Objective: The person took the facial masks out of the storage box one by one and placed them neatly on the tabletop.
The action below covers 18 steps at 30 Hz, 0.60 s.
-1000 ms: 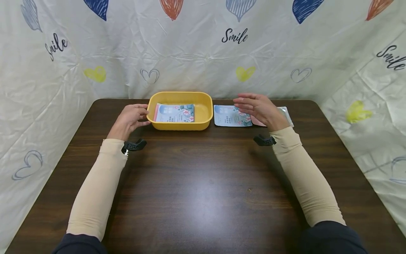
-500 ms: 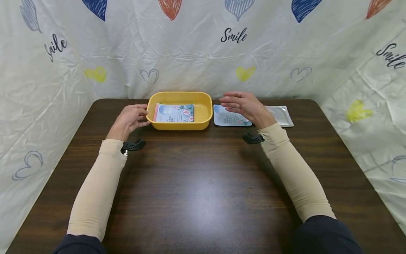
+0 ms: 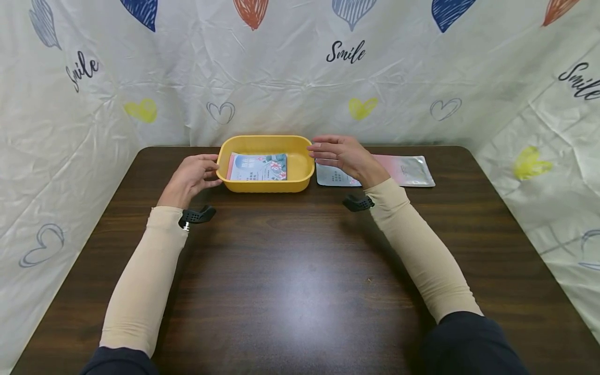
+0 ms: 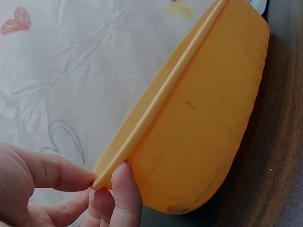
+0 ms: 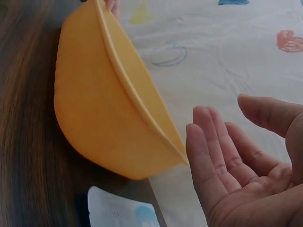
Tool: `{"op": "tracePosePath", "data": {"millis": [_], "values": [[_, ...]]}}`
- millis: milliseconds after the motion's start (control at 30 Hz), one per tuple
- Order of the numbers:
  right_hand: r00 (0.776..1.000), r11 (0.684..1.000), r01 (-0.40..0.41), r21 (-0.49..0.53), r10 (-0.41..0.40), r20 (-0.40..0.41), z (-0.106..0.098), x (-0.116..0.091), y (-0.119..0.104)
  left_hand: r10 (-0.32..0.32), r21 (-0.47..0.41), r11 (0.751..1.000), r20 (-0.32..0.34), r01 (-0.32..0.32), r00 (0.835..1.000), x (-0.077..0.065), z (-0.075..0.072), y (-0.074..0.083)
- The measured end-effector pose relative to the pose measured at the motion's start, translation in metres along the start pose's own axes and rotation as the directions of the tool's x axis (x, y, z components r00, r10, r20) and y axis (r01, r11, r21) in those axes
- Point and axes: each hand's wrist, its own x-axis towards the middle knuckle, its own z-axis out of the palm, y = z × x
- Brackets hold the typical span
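Note:
A yellow plastic basket (image 3: 267,186) stands near the table's far edge in the head view. Inside it, toward the left, lies a flat blue floral packet (image 3: 258,166) with a pink edge showing beneath. The left hand (image 3: 189,177) pinches the basket's rim at its left end; its fingers (image 4: 126,189) press the rim in the left wrist view. At the basket's other end is the right hand (image 3: 344,159), fingers extended, thumb apart, holding nothing. Whether its fingertips touch the rim is unclear. Under that hand lies another blue packet (image 3: 334,176), partly hidden.
A pink and silver packet (image 3: 410,171) lies right of the blue one, partly covered by the right wrist. The dark wooden table (image 3: 300,260) reaches back to a white printed cloth (image 3: 290,67). Both wrists wear black straps (image 3: 198,214).
My right hand has moved left over the packets to the basket's right end, uncovering the pink and silver packet. The left hand and basket have stayed in place.

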Motion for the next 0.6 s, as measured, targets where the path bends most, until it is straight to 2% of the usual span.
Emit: {"op": "tracePosePath", "data": {"millis": [300, 600], "values": [[0.997, 0.999, 0.01, -0.032, -0.008, 0.079, 0.015, 0.01, 0.003, 0.001, -0.001, 1.0, -0.002, -0.001, 1.0, 0.0, 0.001, 0.0], [0.995, 0.999, -0.009, -0.051, 0.014, 0.101, 0.024, 0.02, 0.003, 0.006, 0.006, 1.0, 0.002, -0.006, 1.0, 0.002, 0.0, 0.0]]}}
